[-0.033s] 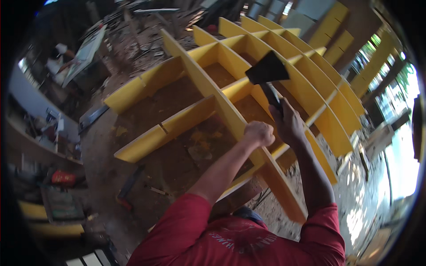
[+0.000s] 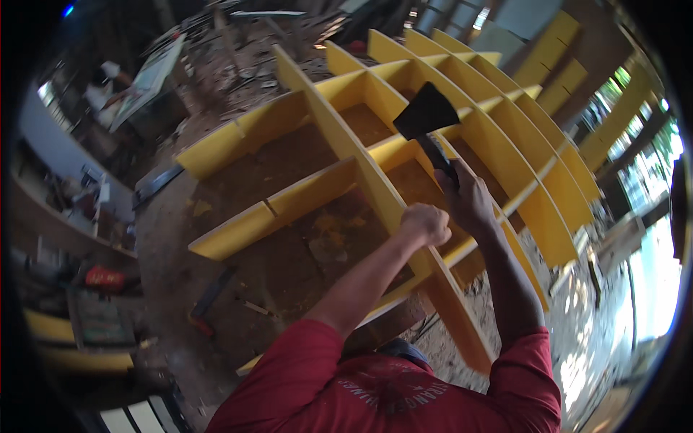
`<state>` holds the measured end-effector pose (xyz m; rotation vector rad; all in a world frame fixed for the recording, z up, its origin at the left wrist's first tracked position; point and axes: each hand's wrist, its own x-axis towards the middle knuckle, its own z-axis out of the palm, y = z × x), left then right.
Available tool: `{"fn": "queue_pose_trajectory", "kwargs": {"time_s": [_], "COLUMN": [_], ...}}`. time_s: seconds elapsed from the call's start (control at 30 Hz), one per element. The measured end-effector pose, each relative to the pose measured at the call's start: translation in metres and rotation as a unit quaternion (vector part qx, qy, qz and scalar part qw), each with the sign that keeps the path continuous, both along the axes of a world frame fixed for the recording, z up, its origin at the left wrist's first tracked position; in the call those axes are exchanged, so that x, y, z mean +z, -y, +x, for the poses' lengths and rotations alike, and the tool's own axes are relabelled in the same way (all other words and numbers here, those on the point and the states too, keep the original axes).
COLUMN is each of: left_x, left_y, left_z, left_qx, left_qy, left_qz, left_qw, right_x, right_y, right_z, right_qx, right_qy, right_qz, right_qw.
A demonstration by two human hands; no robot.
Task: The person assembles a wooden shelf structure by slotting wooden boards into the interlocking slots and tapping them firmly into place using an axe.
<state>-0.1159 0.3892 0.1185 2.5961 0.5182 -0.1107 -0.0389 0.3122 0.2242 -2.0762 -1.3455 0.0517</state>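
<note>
My right hand [image 2: 469, 193] is wrapped round the dark handle of a hatchet [image 2: 427, 113], whose broad black head is raised above a yellow board lattice. Beside it, my left hand [image 2: 426, 225] is closed in a fist on the upper edge of a long yellow board [image 2: 354, 148]. That board runs from the far left toward me and crosses the other boards. Slotted yellow boards [image 2: 249, 225] stand on edge to its left, and curved ones [image 2: 498, 137] cross one another to its right, forming open compartments. The palm side of my left hand is hidden.
A hammer-like tool [image 2: 209, 299] with a red end lies at the lower left. Nearby are a red object [image 2: 105, 278] and a long flat metal tool [image 2: 157, 186]. At the far left another person [image 2: 105, 94] works at a slanted panel [image 2: 151, 83]. Yellow boards [image 2: 548, 47] lean at the back right.
The view has shifted slightly, moving the lattice a little to the right in the picture. The hatchet head has moved slightly left over the lattice. Both hands keep their grips.
</note>
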Motion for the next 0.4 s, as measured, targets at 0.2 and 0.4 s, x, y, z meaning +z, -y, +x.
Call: {"fn": "queue_pose_trajectory", "kwargs": {"time_s": [0.2,0.4], "left_x": [-0.016,0.004], "left_y": [-0.007,-0.011], "left_z": [-0.003,0.014], "left_qx": [0.046,0.0], "left_qy": [-0.009,-0.098], "left_qz": [-0.039,-0.057], "left_qw": [0.998,0.994], "right_x": [-0.006,-0.132], "right_y": [-0.108,-0.16], "right_z": [0.017,0.064], "right_qx": [0.117,0.176], "right_qy": [-0.058,0.043], "right_qz": [0.062,-0.186], "right_qw": [0.99,0.966]}}
